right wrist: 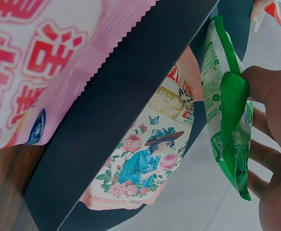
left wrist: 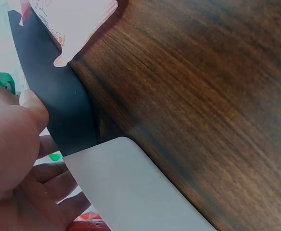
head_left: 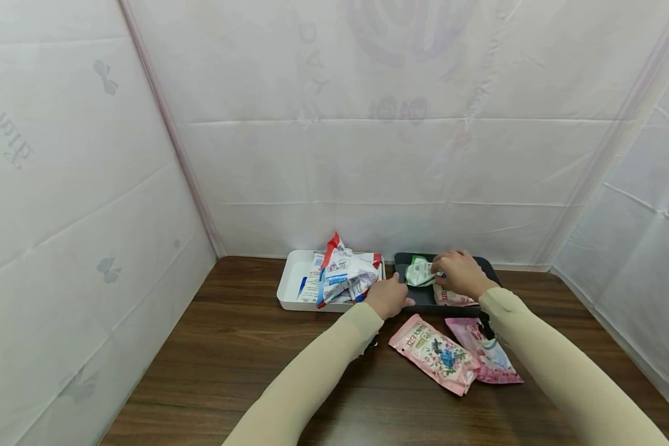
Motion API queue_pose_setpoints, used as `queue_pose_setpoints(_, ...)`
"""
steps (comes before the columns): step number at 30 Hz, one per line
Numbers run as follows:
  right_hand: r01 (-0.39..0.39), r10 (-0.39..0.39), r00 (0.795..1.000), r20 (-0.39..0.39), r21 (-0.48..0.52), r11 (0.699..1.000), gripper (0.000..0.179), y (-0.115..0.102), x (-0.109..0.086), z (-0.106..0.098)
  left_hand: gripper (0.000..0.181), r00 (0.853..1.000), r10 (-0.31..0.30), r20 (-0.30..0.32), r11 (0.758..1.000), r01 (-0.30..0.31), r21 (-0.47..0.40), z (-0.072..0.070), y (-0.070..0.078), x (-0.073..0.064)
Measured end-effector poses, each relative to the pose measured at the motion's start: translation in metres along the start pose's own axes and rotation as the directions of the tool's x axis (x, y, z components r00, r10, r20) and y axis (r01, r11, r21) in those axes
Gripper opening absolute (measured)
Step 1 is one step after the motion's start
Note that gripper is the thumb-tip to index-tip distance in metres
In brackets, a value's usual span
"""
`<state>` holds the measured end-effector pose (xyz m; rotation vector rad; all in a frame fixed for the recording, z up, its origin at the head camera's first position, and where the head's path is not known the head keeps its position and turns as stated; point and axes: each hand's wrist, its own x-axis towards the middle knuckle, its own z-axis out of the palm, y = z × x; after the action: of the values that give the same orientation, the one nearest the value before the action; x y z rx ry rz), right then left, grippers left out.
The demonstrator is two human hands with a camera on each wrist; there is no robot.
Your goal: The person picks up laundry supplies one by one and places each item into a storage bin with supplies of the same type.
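Note:
My left hand [head_left: 389, 296] is where the two trays meet, its thumb and fingers pinching the rim of the black tray [left wrist: 63, 101]. The white tray [left wrist: 126, 185] touches the black one beside this hand. My right hand [head_left: 461, 274] is over the black tray and holds a green-and-white packet [right wrist: 216, 96] between thumb and fingers. Under it in the black tray lies a pink pouch [right wrist: 152, 159] with a bird and roses printed on it. In the head view, my right hand partly covers that pouch.
Red, white and blue packets [head_left: 345, 275] are heaped in the white tray. In front of the black tray, a pink floral pouch [head_left: 437, 353] lies on the wooden table [head_left: 212, 378], overlapping a pink-purple pouch [head_left: 487, 353]. White sheeting [head_left: 334, 167] stands behind the trays.

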<state>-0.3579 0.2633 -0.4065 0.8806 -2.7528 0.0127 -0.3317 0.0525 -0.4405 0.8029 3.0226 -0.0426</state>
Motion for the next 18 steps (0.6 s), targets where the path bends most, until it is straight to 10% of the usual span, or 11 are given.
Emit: queue_pose_setpoints(18, -0.004, 0.005, 1.000, 0.019, -0.024, 1.000, 0.015, -0.0040, 0.0027, 0.0009, 0.042, 1.000, -0.002, 0.002, 1.000, 0.002, -0.003, -0.0054, 0.0008, -0.0039)
